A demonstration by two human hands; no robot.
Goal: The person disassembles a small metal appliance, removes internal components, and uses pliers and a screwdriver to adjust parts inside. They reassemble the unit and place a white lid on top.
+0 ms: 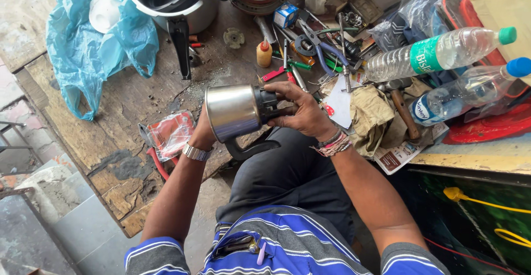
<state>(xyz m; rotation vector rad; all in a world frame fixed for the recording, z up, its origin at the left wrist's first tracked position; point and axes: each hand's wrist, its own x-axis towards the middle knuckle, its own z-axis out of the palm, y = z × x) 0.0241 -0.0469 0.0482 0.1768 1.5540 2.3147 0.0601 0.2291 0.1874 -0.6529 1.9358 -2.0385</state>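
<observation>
In the head view, at the centre of the frame, the person holds a steel kettle (233, 112) on its side above the worn wooden tabletop (119, 114). The left hand (203, 128) sits mostly hidden behind the shiny body, seemingly clamped around it from below. The right hand (301, 112) closes its fingers over the black base (268, 105). Judging from this grip, steady support from the left hand and small, even turns at the base would serve best. Pliers (315, 45) and a screwdriver lie among clutter at upper centre; two water bottles (442, 51) rest at the right.
</observation>
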